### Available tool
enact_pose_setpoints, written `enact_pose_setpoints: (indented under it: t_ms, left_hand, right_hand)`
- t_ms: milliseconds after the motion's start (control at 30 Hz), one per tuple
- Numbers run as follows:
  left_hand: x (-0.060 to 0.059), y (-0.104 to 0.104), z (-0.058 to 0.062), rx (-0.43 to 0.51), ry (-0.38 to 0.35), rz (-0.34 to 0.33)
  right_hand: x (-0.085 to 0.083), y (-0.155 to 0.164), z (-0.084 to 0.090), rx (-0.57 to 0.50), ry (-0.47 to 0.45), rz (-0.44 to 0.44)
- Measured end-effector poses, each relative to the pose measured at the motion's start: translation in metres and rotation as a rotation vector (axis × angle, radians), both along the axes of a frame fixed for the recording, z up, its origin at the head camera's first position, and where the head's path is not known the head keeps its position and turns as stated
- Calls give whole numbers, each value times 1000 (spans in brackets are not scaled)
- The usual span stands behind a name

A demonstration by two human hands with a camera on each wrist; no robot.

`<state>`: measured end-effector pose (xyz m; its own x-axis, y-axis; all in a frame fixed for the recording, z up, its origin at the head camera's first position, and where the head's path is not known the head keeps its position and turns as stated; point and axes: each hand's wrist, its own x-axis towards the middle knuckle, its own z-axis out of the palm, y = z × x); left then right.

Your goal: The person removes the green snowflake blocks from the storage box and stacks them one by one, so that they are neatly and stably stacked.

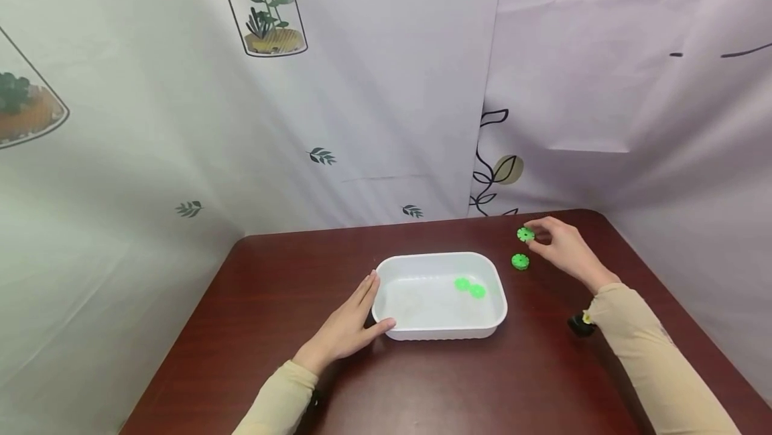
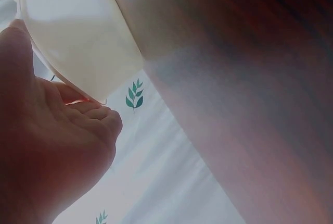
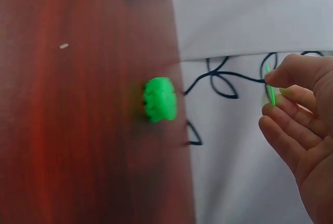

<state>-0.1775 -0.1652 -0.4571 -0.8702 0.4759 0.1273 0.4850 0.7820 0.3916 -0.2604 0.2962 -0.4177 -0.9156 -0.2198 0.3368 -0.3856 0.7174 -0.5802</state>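
In the head view a white plastic basin (image 1: 440, 334) stands on the table. My left hand (image 1: 344, 328) rests against its left side, fingers fairly straight along the rim and thumb at the front corner. The left wrist view shows that hand (image 2: 62, 130) touching the basin (image 2: 83, 31). Thumb and fingers of my right hand (image 1: 563, 247) pinch a thin green notched disc (image 1: 525, 234), seen edge-on in the right wrist view. Just below it, a small stack of green notched discs (image 1: 520, 261) sits on the table. Two green discs (image 1: 477, 291) lie inside the basin, toward its right.
The dark red-brown table (image 1: 446, 388) runs back to a white patterned cloth (image 1: 386, 120), which hangs behind and along the sides. A dark object with a small flower (image 1: 584, 322) shows beneath the right sleeve.
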Motion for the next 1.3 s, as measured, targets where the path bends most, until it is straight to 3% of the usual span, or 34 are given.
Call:
enact_pose_setpoints:
  t_ms: [233,600,1300]
  left_hand:
    - [0,1,0,3,-6,0]
    - [-1,0,2,2,-14,3]
    - [0,-1,0,26,-14,-6]
  right_hand:
    - [-4,3,-21,30,-23,-10]
    - [-8,3,-40,48,-80,17]
    - [-6,5,-47,53,-79,50]
